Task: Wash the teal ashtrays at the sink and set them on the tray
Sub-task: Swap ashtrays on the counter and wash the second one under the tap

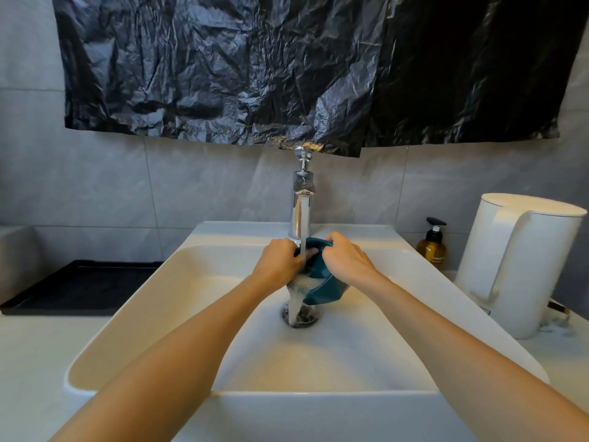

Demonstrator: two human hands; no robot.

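A teal ashtray [322, 287] is tilted steeply under the running tap [301, 199], over the drain of the white sink [153, 301]. My right hand [345, 260] grips its upper right rim, fingers curled over the edge. My left hand [280, 263] holds its left side, with fingertips inside the bowl where the water stream hits. Water pours off the ashtray's lower edge into the drain [299, 315]. A black tray [79, 287] lies on the counter left of the sink; I see nothing on it.
A white kettle [516, 260] stands on the counter at the right, with an amber pump bottle [433, 245] behind it. Crumpled black plastic sheeting [287, 68] hangs on the grey tiled wall above the tap.
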